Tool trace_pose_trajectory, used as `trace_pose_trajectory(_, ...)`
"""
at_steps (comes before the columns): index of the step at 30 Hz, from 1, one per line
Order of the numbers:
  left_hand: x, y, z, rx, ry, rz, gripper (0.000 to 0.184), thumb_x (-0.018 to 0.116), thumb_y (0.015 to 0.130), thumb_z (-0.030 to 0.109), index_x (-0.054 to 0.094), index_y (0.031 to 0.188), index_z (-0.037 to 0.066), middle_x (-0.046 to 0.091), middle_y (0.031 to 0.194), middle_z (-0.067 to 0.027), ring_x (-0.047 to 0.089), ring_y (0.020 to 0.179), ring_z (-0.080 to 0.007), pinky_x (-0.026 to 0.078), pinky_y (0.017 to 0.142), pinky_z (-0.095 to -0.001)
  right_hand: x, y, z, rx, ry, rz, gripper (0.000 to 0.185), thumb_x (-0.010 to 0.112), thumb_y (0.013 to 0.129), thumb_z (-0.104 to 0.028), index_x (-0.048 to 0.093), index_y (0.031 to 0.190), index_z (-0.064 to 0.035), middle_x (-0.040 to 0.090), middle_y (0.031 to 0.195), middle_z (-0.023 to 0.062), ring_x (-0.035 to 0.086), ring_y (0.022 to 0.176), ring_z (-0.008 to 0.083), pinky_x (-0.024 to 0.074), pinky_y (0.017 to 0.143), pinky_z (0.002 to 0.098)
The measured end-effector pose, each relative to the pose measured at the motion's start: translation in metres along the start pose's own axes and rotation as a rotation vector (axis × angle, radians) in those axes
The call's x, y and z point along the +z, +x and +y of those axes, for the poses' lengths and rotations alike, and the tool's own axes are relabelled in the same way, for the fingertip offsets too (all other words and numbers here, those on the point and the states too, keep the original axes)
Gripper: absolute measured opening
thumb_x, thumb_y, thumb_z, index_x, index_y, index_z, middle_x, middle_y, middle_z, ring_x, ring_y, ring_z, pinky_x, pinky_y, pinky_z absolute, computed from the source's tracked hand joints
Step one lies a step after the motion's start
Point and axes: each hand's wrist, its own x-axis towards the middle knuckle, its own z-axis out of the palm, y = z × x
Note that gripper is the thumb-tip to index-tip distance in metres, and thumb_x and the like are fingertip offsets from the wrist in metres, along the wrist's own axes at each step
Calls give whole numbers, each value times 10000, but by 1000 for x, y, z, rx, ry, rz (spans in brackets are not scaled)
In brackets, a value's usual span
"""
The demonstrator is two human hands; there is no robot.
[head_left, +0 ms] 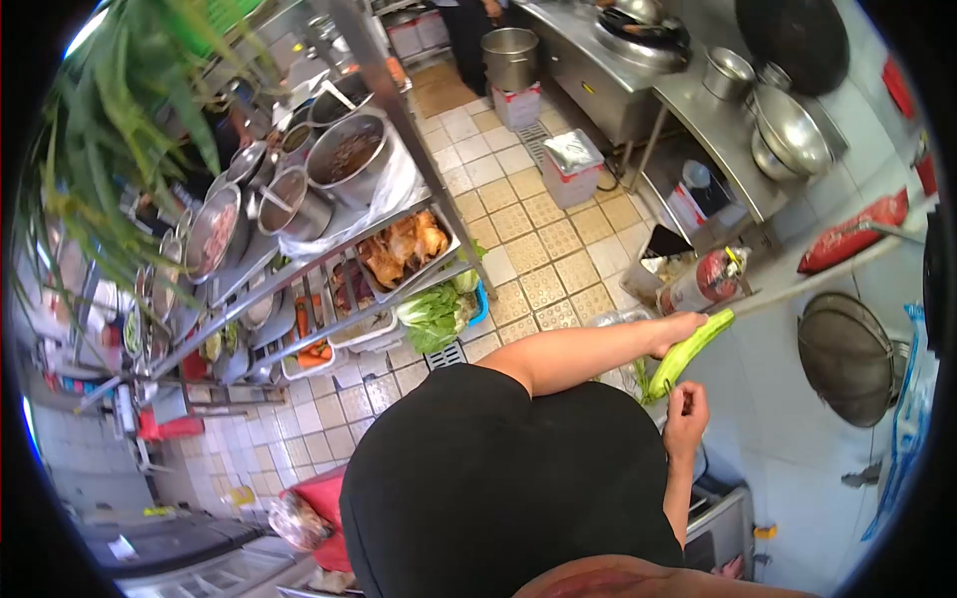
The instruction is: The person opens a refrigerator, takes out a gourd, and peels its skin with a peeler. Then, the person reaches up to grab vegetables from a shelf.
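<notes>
My left hand (682, 332) is closed around the upper part of a long, light-green gourd (690, 354), which is held at a slant. Its surface looks pale and stripped, and thin green strips (643, 377) hang by its lower end. Just below it, my right hand (686, 417) is closed with the fingers pinched. A thin dark tool, which looks like a peeler (669, 389), sticks out of that hand towards the gourd; most of it is hidden by the fingers. Beneath the gourd, what lies there is partly covered by my arm.
A metal rack (399, 149) carries pots, a tray of browned poultry (404, 249) and leafy greens (431, 317). Steel counters (688, 110) stand at the top right. A stockpot (509, 58) rests on a box near another person's legs (469, 45). Long green leaves (120, 130) hang at upper left.
</notes>
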Motion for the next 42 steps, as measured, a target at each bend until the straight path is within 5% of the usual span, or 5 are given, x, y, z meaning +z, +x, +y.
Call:
trace_pose_trajectory(6, 0, -18, 24, 123, -32, 74, 427, 407, 1062, 460, 639, 1060, 102, 583, 827, -26, 515, 655, -144, 439, 549, -370, 8, 6, 25, 146, 286, -44, 192, 684, 960, -86, 614, 1124, -16, 548, 743, -41, 474, 652, 34, 366, 588, 204)
trace_pose_trajectory(9, 13, -40, 36, 217, -41, 60, 426, 391, 1061, 465, 648, 1099, 128, 586, 859, -14, 517, 679, -125, 444, 562, -356, 4, 13, 33, 283, 222, -132, 179, 777, 902, -88, 649, 1007, -20, 550, 762, -69, 454, 645, 18, 348, 580, 200)
trace_pose_trajectory(19, -28, -20, 13, 221, -134, 138, 441, 356, 1064, 499, 606, 1030, 137, 569, 811, -31, 516, 650, -157, 441, 545, -371, -7, 3, 23, 103, 122, -148, 168, 785, 880, -81, 638, 811, -39, 490, 726, -89, 351, 636, 20, 258, 559, 224)
trace_pose_trajectory(26, -55, -45, 9, 206, -236, 157, 514, 343, 1065, 557, 602, 1034, 114, 587, 779, -55, 547, 596, -189, 477, 536, -376, -29, 10, 63, 37, 27, 101, 268, 788, 892, -85, 633, 1098, -11, 501, 755, -68, 410, 662, 37, 358, 583, 240)
trace_pose_trajectory(42, -77, -179, -20, 313, -395, -102, 554, 400, 1053, 603, 611, 1165, 103, 639, 873, -85, 607, 678, -181, 545, 603, -337, -25, 23, 23, 184, 254, -48, 269, 523, 1086, -291, 628, 1098, -43, 554, 779, -32, 432, 590, 32, 335, 521, 201)
